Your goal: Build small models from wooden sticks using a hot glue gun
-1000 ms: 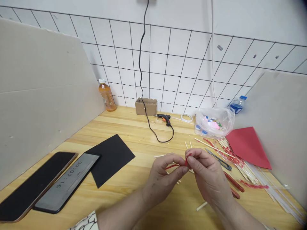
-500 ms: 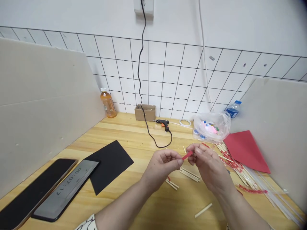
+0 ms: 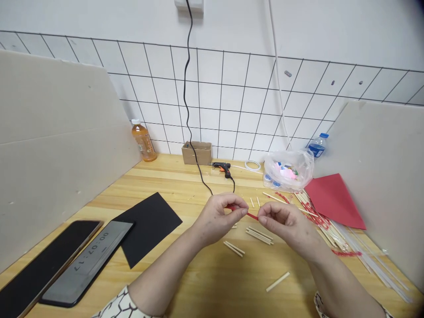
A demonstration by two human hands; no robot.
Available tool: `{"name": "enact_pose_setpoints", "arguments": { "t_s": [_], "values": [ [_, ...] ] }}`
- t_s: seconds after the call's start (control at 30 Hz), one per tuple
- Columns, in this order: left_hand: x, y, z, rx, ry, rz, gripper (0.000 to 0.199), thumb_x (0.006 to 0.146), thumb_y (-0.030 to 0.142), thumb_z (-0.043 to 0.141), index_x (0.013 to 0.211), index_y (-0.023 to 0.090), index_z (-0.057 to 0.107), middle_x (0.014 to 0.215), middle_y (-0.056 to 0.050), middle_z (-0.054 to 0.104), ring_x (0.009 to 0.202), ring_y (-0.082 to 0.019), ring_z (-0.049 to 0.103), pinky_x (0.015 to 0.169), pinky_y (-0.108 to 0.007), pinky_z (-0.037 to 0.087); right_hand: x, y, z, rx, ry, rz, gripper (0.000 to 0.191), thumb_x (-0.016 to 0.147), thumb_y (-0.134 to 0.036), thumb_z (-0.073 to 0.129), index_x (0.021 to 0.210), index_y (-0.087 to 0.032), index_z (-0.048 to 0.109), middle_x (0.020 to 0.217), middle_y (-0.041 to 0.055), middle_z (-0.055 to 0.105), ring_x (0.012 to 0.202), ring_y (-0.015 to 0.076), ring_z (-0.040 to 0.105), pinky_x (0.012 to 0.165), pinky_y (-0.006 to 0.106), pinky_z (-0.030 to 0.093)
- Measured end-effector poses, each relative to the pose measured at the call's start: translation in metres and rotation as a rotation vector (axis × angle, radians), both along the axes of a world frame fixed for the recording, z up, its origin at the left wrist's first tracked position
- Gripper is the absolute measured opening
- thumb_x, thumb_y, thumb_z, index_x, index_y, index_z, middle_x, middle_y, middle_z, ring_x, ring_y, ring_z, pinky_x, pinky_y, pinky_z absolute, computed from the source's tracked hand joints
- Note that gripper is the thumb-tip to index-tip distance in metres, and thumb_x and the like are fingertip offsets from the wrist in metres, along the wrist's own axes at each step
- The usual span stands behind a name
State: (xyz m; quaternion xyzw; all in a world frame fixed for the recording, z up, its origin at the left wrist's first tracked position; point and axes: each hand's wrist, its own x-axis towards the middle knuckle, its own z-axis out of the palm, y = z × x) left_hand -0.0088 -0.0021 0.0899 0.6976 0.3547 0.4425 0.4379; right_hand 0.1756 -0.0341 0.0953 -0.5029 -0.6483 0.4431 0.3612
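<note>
A narrow red strip [image 3: 252,216] stretches between my two hands above the wooden table. My left hand [image 3: 220,218] pinches it between thumb and fingers, and a bit of red shows inside the curled fingers. At the strip's other end, my right hand [image 3: 286,223] grips it between thumb and forefinger. Short pale sticks [image 3: 259,236] lie in a small bundle on the table below the hands. Two more sticks [image 3: 234,248] rest side by side to the left, and a single stick [image 3: 278,282] lies nearer the front.
Black sheet [image 3: 150,227], phone with a timer [image 3: 89,260] and dark phone [image 3: 49,265] at left. Behind are a bottle [image 3: 144,142], cardboard box [image 3: 197,154], glue gun [image 3: 221,167], tape roll [image 3: 252,165] and plastic bag [image 3: 288,170]. Red sheet [image 3: 336,201] at right.
My hands have shifted slightly and moved a little apart at the fingertips, turning the red strip so it now slants down to the right. The view has also shifted a little.
</note>
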Motion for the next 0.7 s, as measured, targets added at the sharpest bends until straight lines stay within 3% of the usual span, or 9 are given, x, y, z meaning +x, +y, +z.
{"name": "enact_pose_setpoints", "arguments": {
  "t_s": [0.1, 0.17, 0.23, 0.33, 0.43, 0.5, 0.7],
  "values": [
    [0.000, 0.002, -0.007, 0.164, -0.014, 0.133, 0.008, 0.075, 0.017, 0.057, 0.074, 0.017, 0.064, 0.077, -0.004, 0.062, 0.076, -0.015, 0.055, 0.074, -0.026, 0.042, -0.001, 0.001, -0.009, -0.043, 0.083, -0.038, 0.020, 0.073, -0.038, 0.063, 0.069, -0.018, 0.060, 0.061, -0.0018, 0.052, 0.056, 0.0100, 0.041, 0.050, 0.022, 0.030],
    [0.001, -0.004, -0.011, 0.268, -0.063, 0.300, 0.008, 0.076, 0.017, 0.055, 0.077, 0.017, 0.063, 0.080, -0.005, 0.061, 0.082, -0.016, 0.054, 0.078, -0.027, 0.041, -0.003, 0.003, -0.017, -0.039, 0.188, -0.137, 0.022, 0.071, -0.039, 0.065, 0.069, -0.018, 0.060, 0.060, -0.0024, 0.051, 0.057, 0.0096, 0.041, 0.052, 0.022, 0.031],
    [0.004, -0.013, -0.015, 0.295, -0.106, 0.370, 0.008, 0.078, 0.020, 0.054, 0.075, 0.017, 0.061, 0.076, -0.005, 0.059, 0.077, -0.015, 0.053, 0.074, -0.026, 0.041, -0.005, 0.005, -0.025, -0.015, 0.286, -0.242, 0.022, 0.069, -0.039, 0.066, 0.069, -0.017, 0.061, 0.059, -0.0032, 0.049, 0.056, 0.0091, 0.040, 0.053, 0.022, 0.031],
    [0.013, -0.025, -0.021, 0.095, -0.133, 0.236, 0.016, 0.078, 0.024, 0.055, 0.065, 0.016, 0.059, 0.065, -0.002, 0.057, 0.066, -0.013, 0.050, 0.065, -0.025, 0.040, -0.011, 0.007, -0.036, -0.003, 0.390, -0.315, 0.023, 0.068, -0.038, 0.067, 0.070, -0.017, 0.060, 0.058, -0.0039, 0.049, 0.055, 0.0086, 0.038, 0.054, 0.022, 0.031],
    [0.022, -0.027, -0.029, -0.296, -0.294, 0.107, 0.015, 0.073, 0.029, 0.061, 0.071, 0.014, 0.063, 0.066, -0.002, 0.060, 0.065, -0.013, 0.052, 0.064, -0.025, 0.041, -0.019, 0.004, -0.042, 0.009, 0.440, -0.323, 0.021, 0.068, -0.037, 0.068, 0.070, -0.017, 0.059, 0.060, -0.0035, 0.050, 0.057, 0.0092, 0.041, 0.056, 0.023, 0.034],
    [0.025, -0.024, -0.035, -0.470, -0.434, 0.061, 0.018, 0.068, 0.029, 0.067, 0.073, 0.013, 0.063, 0.066, -0.002, 0.061, 0.065, -0.012, 0.053, 0.067, -0.025, 0.042, -0.024, 0.001, -0.044, 0.020, 0.423, -0.302, 0.020, 0.070, -0.036, 0.067, 0.070, -0.018, 0.060, 0.062, -0.0023, 0.052, 0.060, 0.0107, 0.044, 0.059, 0.024, 0.037],
    [0.024, -0.018, -0.048, -0.558, -0.588, 0.039, 0.019, 0.061, 0.027, 0.073, 0.068, 0.012, 0.064, 0.069, -0.002, 0.063, 0.070, -0.012, 0.055, 0.075, -0.026, 0.043, -0.034, -0.001, -0.054, 0.010, 0.352, -0.254, 0.020, 0.072, -0.037, 0.064, 0.072, -0.018, 0.060, 0.069, 0.0004, 0.057, 0.067, 0.0134, 0.050, 0.065, 0.026, 0.041]
  ]
}}
